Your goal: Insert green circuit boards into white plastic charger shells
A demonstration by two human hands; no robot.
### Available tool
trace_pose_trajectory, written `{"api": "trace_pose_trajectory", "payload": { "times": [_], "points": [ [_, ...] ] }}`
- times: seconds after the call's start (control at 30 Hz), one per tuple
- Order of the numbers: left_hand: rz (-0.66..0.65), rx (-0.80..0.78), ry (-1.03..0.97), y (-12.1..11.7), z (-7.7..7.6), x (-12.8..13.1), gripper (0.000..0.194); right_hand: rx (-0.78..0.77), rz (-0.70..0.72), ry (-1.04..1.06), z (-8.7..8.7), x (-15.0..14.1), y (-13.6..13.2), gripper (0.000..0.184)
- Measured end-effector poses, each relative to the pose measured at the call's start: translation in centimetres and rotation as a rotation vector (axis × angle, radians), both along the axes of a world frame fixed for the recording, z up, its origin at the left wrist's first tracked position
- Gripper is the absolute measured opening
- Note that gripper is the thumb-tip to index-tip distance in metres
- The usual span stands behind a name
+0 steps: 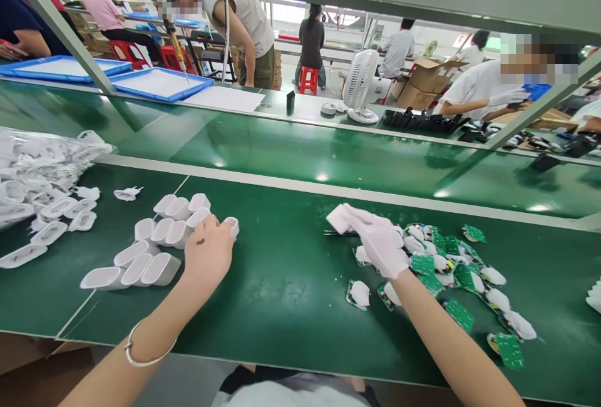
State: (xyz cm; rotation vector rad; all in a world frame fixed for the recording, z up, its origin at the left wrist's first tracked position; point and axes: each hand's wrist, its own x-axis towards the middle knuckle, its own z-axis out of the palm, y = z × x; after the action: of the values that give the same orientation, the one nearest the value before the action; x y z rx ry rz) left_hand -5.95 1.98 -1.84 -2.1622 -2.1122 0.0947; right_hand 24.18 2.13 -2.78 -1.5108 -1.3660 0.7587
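Head view: the small white plastic housing with an open top [231, 225] is at the thumb side of the bare left hand [209, 250], whose fingers appear closed on it. It is likely light, stiff and somewhat slippery; hold by the outer side walls, clear of the rim.

The right hand [381, 245], in a white glove, is well apart from the left and pinches a flat, white, square-faced piece [339, 218] at its edge. Whether a circuit board is attached cannot be determined. Thin dark rods [337, 232] lie just below this piece.

Beside and beyond the left hand, white oval-mouthed plastic housings [161, 268] stand in slanting rows. Farther left are loose white plastic end caps [49, 232] and a clear plastic bag of white parts [35, 159].

Under and to the right of the gloved hand, green circuit boards with white-covered components [360, 294] lie in a loose pile. These are probably fragile; grip by the board edges. All rest on a green worktop [277, 332].
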Motion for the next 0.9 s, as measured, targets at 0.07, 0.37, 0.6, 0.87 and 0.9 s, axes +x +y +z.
{"api": "trace_pose_trajectory", "payload": {
  "times": [0.07,0.37,0.6,0.87,0.9],
  "points": [
    [-0.058,-0.032,-0.06,0.3,0.0,1.4,0.02,0.083,0.025,-0.315,-0.3,0.7,1.3,0.034],
    [-0.239,-0.034,-0.476,0.8,-3.5,5.7,0.042,-0.093,0.192,-0.645,-0.1,3.7,6.7,0.028],
    [-0.292,-0.062,-0.736,2.0,-5.1,4.4,0.063,-0.194,-0.05,-0.786,1.3,4.7,14.2,0.033],
    [-0.263,-0.111,-0.778,2.4,-5.5,4.2,0.055,-0.36,0.168,-0.883,4.1,4.1,5.5,0.033],
    [-0.263,-0.106,-0.772,2.3,-5.5,4.3,0.055,-0.383,0.258,-0.876,4.1,4.4,3.3,0.034]
  ]
}}
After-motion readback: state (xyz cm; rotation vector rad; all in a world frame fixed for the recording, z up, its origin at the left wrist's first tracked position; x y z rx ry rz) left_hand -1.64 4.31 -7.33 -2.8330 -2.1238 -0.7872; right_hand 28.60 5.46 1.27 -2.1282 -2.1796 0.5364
